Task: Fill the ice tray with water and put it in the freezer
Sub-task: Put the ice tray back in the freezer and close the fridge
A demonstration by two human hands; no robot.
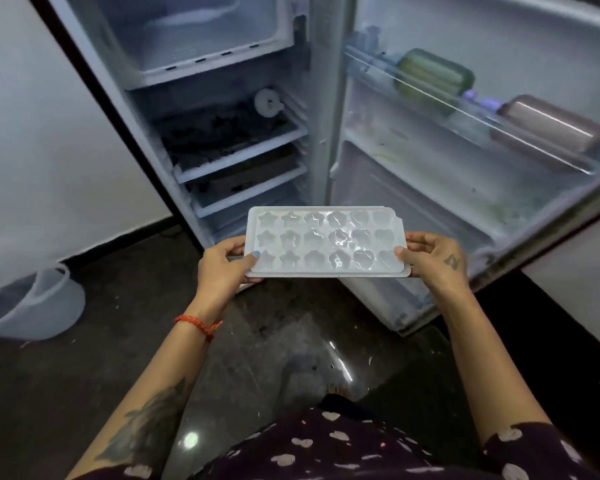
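A white ice tray [326,242] with star and heart shaped cells is held level in front of the open fridge. Its cells glisten as if water lies in them. My left hand [224,263] grips the tray's left end, thumb on top. At the tray's right end my right hand [432,259] grips in the same way. The freezer compartment [194,36] is open at the top of the fridge, well above the tray, and looks bare inside.
The fridge door [482,140] stands open to the right, with a green box [433,76] and a pink container [548,128] on its rack. Shelves [239,150] hold dark items. A white bucket [39,303] stands on the dark floor at the left.
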